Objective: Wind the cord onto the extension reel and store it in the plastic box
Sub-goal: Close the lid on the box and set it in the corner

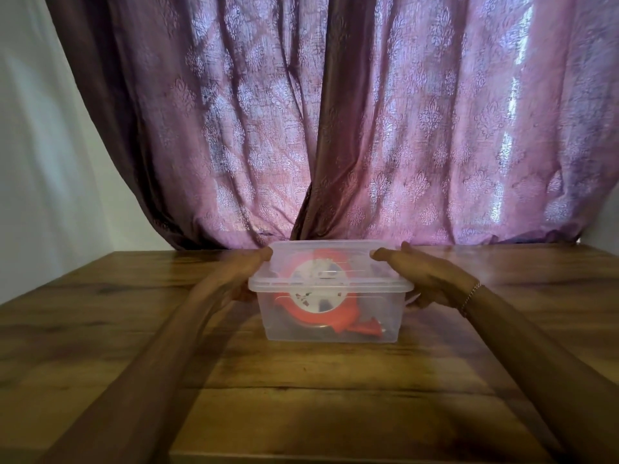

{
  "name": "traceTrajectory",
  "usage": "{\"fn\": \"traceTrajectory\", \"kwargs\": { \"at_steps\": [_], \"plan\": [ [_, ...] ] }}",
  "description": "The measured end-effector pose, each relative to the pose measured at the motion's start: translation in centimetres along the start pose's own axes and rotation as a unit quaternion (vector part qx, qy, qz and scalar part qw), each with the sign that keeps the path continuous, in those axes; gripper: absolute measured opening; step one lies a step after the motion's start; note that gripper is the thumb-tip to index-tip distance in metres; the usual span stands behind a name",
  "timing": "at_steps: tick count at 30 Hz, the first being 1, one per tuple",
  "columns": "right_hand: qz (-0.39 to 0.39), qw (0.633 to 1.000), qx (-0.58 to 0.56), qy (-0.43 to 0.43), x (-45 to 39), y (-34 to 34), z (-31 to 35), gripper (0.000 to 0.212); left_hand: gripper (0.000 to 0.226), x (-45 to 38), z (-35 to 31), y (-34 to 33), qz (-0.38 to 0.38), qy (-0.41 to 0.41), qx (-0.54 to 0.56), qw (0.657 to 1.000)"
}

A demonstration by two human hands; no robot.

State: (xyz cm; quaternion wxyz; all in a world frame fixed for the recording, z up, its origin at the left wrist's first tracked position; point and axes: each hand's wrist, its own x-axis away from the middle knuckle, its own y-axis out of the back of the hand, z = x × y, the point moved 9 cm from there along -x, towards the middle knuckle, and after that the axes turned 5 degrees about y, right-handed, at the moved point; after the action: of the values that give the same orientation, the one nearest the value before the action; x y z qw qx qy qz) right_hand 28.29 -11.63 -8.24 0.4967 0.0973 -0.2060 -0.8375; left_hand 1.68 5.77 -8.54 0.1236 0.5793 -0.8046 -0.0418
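Bare left hand (231, 283) and right hand (425, 279) grasp opposite sides of the lidded clear plastic box (330, 296) on the wood-grain bench (301, 396); fingertips partly hidden. Orange extension reel (318, 303) sits inside, blurred through translucent walls.

Both forearms cut off by bottom edge, reel (313, 298) hazy through box wall (378, 321), cord perhaps wound

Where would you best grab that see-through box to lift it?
Under the overhanging rim of the plastic box at its two short ends, one hand from each side. The lid sits on top, and left hand and right hand already flank it.
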Motion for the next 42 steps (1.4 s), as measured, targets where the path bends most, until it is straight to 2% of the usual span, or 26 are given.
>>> {"fn": "traceTrajectory", "kwargs": {
  "at_steps": [3, 5, 8, 10, 12, 16, 22, 25, 27, 29, 32, 35, 42],
  "plan": [
    [0.046, 0.997, -0.017, -0.058, 0.4, -0.9, -0.6, 0.038, 0.027, 0.6, 0.4, -0.1, 0.029, 0.009, 0.034, 0.999],
    [0.040, 0.995, -0.052, -0.069, 0.8, -1.0, -1.0, 0.033, 0.031, 1.1, 0.3, 0.0, 0.038, 0.004, 0.040, 0.998],
    [-0.053, 0.994, -0.099, -0.009, 1.0, 0.4, -0.6, 0.037, 0.017, 1.6, 0.6, 0.4, 0.033, 0.018, 0.042, 0.998],
    [-0.144, 0.979, -0.127, 0.062, 1.4, 2.3, 0.2, 0.037, 0.013, 1.6, 0.3, 1.6, -0.012, 0.009, 0.049, 0.999],
    [-0.195, 0.961, -0.163, 0.106, 2.1, 3.2, 0.5, 0.031, 0.013, 2.0, -0.3, 2.4, -0.050, -0.022, 0.063, 0.997],
    [-0.170, 0.937, -0.278, 0.124, 3.4, 0.9, -0.7, 0.034, 0.016, 3.3, -0.1, 1.3, -0.033, -0.077, 0.080, 0.993],
    [-0.226, 0.909, -0.327, 0.125, 4.4, -0.5, -1.3, 0.044, 0.025, 4.3, 1.9, -0.6, 0.001, -0.082, 0.212, 0.974],
    [-0.226, 0.906, -0.336, 0.119, 4.3, -0.4, -1.5, 0.026, 0.032, 4.7, 2.1, -1.2, 0.006, -0.079, 0.267, 0.960],
    [-0.230, 0.904, -0.341, 0.117, 4.0, -0.2, -1.5, 0.021, 0.035, 4.8, 2.0, -1.6, 0.016, -0.078, 0.296, 0.952],
    [-0.230, 0.903, -0.344, 0.118, 3.7, -0.1, -1.5, 0.022, 0.034, 4.9, 1.7, -1.6, 0.018, -0.083, 0.303, 0.949],
    [-0.222, 0.908, -0.331, 0.128, 3.2, 0.2, -1.3, 0.038, 0.031, 5.0, 1.1, -1.4, 0.006, -0.109, 0.287, 0.952],
    [-0.209, 0.907, -0.335, 0.144, 2.9, 0.5, -0.8, 0.028, 0.041, 5.1, 0.6, -1.3, -0.002, -0.126, 0.269, 0.955],
    [-0.201, 0.926, -0.269, 0.175, 2.3, 0.2, -0.6, 0.025, 0.040, 4.9, 0.8, -1.3, -0.016, -0.137, 0.266, 0.954]
  ]
}}
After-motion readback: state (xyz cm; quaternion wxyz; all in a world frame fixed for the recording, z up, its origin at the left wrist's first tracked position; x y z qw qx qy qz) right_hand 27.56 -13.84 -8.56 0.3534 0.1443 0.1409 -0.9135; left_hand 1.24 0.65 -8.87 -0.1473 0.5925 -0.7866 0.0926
